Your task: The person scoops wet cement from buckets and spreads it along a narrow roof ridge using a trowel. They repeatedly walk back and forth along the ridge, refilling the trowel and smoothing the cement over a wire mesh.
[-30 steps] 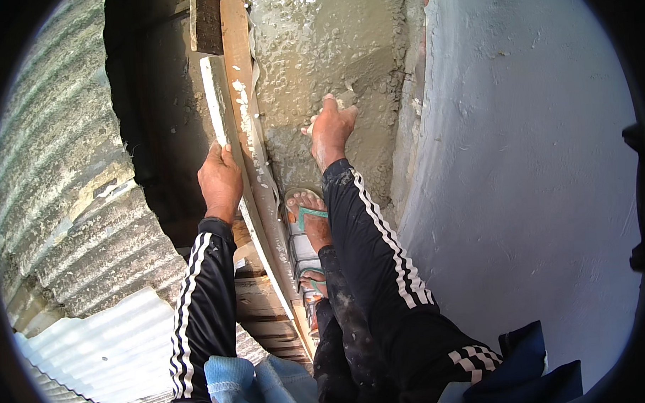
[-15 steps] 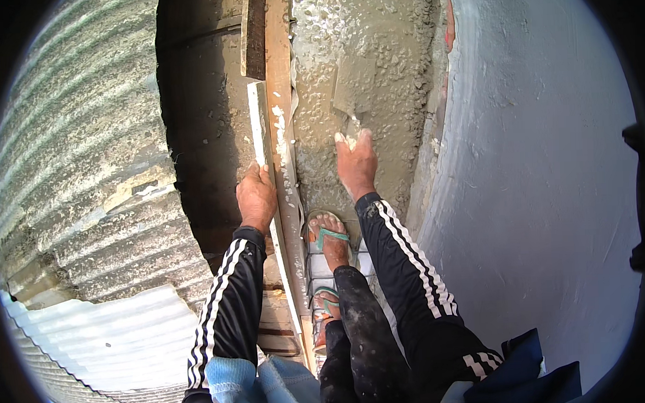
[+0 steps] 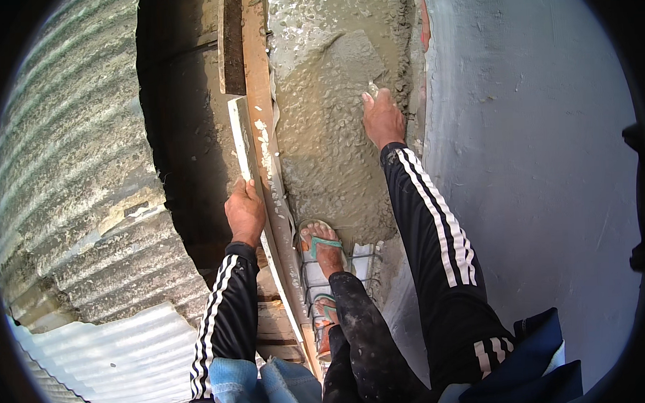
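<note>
Grey wet cement [image 3: 314, 173] fills the strip down the upper middle of the frame, with my right hand [image 3: 384, 120] over its right side, fingers closed around the handle of a trowel [image 3: 364, 61]. The blade points up and left from my fingers and is so coated that its edges are hard to tell from the mix. Left of centre, my left hand [image 3: 244, 215] is curled over the edge of a narrow pale board [image 3: 241, 137], which runs alongside a brown plank [image 3: 256, 76] bordering the cement. As I judge it, if I put too much weight on that pale board, it could shift or tip toward the dark opening [image 3: 188, 128] on its left, taking my support with it. Tilting the trowel too steeply could gouge the soft surface, and a careless sweep right could smear the pale grey wall [image 3: 527, 166]. Footing worries me too: my front sandal [image 3: 327, 242] is right at the cement's lower edge, just beside a wire grid [image 3: 368, 255], so a wet sole might slip, or a toe catch on the wire, and mark the surface.
</note>
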Tool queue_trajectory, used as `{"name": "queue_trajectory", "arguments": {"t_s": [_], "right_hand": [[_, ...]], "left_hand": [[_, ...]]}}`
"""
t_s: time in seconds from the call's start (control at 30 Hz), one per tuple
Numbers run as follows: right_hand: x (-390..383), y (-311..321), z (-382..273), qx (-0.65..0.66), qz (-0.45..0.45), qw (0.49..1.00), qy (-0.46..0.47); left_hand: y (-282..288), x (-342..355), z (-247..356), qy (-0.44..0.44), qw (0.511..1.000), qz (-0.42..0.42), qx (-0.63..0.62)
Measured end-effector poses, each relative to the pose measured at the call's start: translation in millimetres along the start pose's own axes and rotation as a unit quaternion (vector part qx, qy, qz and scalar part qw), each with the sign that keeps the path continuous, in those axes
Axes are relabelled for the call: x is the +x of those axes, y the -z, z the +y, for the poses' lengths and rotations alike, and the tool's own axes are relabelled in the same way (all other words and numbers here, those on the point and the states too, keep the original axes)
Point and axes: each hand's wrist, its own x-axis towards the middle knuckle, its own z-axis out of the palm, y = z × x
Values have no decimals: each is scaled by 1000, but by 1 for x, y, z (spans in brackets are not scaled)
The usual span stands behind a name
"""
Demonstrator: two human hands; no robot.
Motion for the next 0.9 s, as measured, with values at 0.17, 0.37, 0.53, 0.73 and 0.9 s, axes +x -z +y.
{"name": "queue_trajectory", "arguments": {"t_s": [0.17,0.37,0.53,0.73,0.9], "right_hand": [[20,20,-11,114,12,984,-135],[-16,-20,-7,255,-31,935,-244],[65,-26,-75,389,-60,904,-167],[35,-26,-103,171,-162,970,-61],[-106,-45,-47,79,-164,983,-24]], "left_hand": [[2,1,1,-6,1000,-13,3],[-4,2,-5,-7,1000,5,16],[-4,1,-5,-13,1000,5,20],[6,2,5,27,999,-35,27],[4,0,4,19,999,-14,28]]}}
